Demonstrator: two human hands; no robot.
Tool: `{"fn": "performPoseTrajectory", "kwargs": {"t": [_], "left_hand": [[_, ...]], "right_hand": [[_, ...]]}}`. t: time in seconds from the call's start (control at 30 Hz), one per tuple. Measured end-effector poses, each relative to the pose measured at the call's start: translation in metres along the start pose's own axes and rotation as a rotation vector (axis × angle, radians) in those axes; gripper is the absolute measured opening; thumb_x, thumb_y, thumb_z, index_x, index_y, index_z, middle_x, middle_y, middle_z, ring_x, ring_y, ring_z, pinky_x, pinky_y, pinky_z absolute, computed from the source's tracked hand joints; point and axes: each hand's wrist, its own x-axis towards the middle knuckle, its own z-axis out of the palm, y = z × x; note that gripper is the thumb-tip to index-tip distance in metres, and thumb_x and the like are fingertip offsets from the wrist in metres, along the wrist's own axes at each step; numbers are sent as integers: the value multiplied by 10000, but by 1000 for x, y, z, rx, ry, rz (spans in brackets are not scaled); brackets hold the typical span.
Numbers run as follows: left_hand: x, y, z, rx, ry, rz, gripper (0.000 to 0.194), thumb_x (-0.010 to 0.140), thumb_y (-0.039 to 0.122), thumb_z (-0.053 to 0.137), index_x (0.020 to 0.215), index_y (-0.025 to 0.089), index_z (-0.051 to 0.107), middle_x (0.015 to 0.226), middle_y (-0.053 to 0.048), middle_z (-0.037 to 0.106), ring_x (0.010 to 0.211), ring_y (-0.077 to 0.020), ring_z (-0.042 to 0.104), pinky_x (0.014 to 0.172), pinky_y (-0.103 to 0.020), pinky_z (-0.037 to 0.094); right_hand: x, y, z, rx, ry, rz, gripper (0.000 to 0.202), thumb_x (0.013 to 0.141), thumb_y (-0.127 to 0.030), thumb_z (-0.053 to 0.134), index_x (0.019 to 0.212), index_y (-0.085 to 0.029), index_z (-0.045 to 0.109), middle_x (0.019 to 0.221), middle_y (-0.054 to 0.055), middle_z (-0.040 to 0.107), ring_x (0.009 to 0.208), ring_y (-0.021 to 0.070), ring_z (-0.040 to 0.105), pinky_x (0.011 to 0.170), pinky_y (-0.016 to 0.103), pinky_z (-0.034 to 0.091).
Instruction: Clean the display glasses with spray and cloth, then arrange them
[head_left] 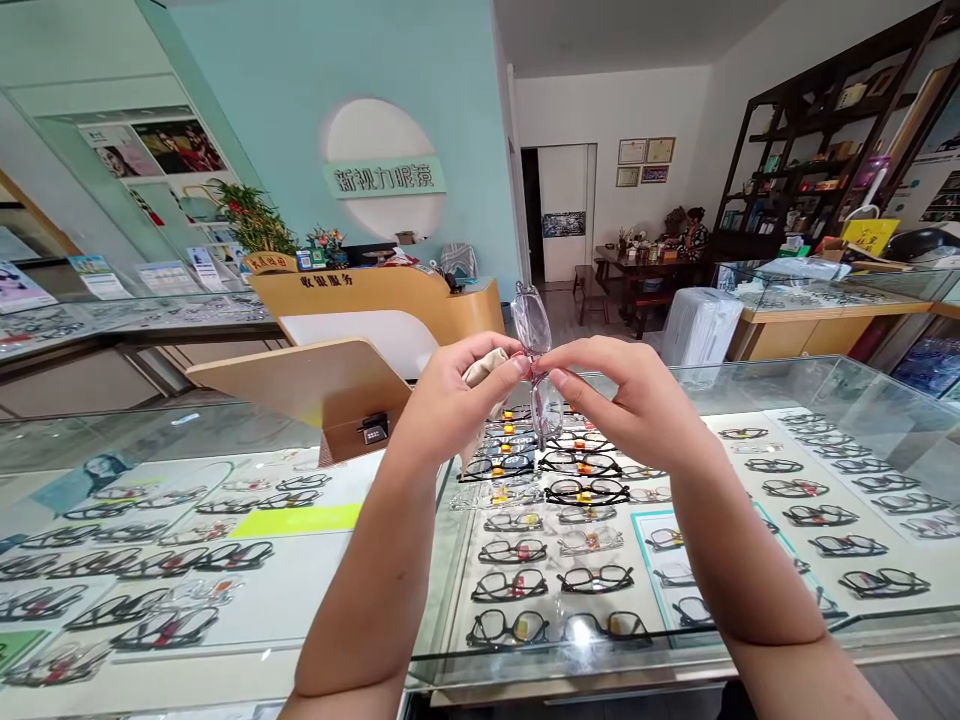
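Above the glass-topped worktop (444,610), both hands are raised and brought close together around a clear-lensed pair of glasses (533,318). The glasses are turned on end, one lens above the fingers and the other below them. The left hand (452,398) is closed, its thumb and fingers pinching near the middle of the frame, with a bunched beige cloth (486,368) tucked in its grip. The right hand (628,398) has its thumb and forefinger drawn narrow at the same part of the frame, from the other side. Beneath the glass lie rows of spectacle frames (508,627), many of them black, some with small red or yellow tags at the lenses. A yellow-green strip (298,520) lies among the frames on the left, and a teal-edged panel (640,540) sits partly behind the right forearm. Left of the hands, a tilted wooden panel (300,385) stands with a small black box (373,430) low on it. Beyond are a curved wooden counter (405,298), a leafy plant (253,222), a plastic-wrapped suitcase (701,325) and, farther back, a person (694,236) at a dark wooden table (649,262).
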Motion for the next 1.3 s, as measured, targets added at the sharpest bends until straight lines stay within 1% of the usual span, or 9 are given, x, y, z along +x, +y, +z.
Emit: {"fn": "performPoseTrajectory", "kwargs": {"t": [0.37,0.53,0.63,0.8,0.9,1.0,1.1,1.2,1.3], "left_hand": [[-1,0,-2,2,-7,10,419,899,607,788,974,196,767,719,0,639,610,-144,518,544,-250,417],[-2,-1,-2,-17,9,-21,389,860,551,835,988,190,767,720,8,618,619,-136,496,557,-243,402],[-2,-3,-2,-39,22,-29,386,829,521,883,992,191,768,742,6,624,628,-130,495,567,-240,401],[1,-12,0,-120,25,-33,473,786,551,964,1047,202,777,770,-2,652,642,-131,516,572,-242,409],[3,-17,4,-154,48,9,452,809,548,962,1053,211,787,760,1,656,635,-131,521,570,-250,417],[6,-18,9,-136,95,75,394,845,533,946,1026,214,801,752,4,673,629,-126,523,573,-252,421],[8,-19,13,-124,131,130,410,828,548,966,1009,208,827,814,-14,743,681,-136,578,620,-258,471],[9,-20,14,-104,133,168,449,826,598,962,1022,207,859,869,-36,797,740,-165,638,663,-274,518],[10,-22,15,-73,157,180,464,822,617,958,1022,207,876,928,-61,838,806,-198,700,707,-292,563]], "right_hand": [[0,-1,1,13,9,5,220,1133,-281,656,1214,-322,856,1216,-15,868,1089,217,800,953,380,575],[-1,-2,2,24,4,6,203,1138,-321,653,1195,-273,841,1218,19,867,1104,228,799,970,385,576],[-1,-2,2,35,11,0,203,1141,-329,652,1203,-272,837,1219,22,866,1117,232,798,976,386,576],[0,-1,4,111,30,-3,182,1131,-308,670,1199,-277,836,1185,15,864,1091,216,796,963,372,579],[3,1,9,197,88,-18,143,1115,-295,697,1128,-267,837,1157,15,856,1071,197,778,971,365,575],[7,5,16,312,186,46,103,1071,-338,770,1030,-250,806,1053,18,830,991,186,753,916,356,577],[11,12,24,447,259,172,212,985,-412,869,996,-241,744,1022,18,793,962,187,732,884,355,572],[14,19,28,539,207,271,296,943,-489,898,993,-233,757,1007,25,788,940,192,715,875,366,552],[15,24,29,570,164,299,331,929,-537,900,928,-228,783,947,22,782,905,194,694,869,376,529]]}}
